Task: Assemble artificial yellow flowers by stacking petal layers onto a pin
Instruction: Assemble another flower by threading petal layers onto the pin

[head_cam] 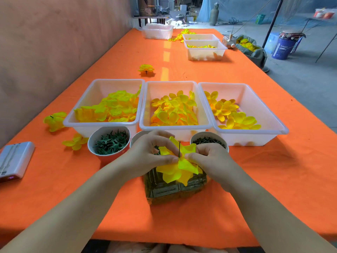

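Just in front of the middle petal tray (175,127), we had both hands curled on the yellow petal stack (175,172). Our left hand (153,154) pinched it just left of the upright green pin (179,148) and our right hand (209,156) just right of it, fingertips close beside the pin, which rose between them. The stack sat over a dark block (175,192). Everything lay on an orange tablecloth (255,179). Behind the tray lay a finished flower (146,68), and off to the tray's right stretched a grey workshop floor (300,79).
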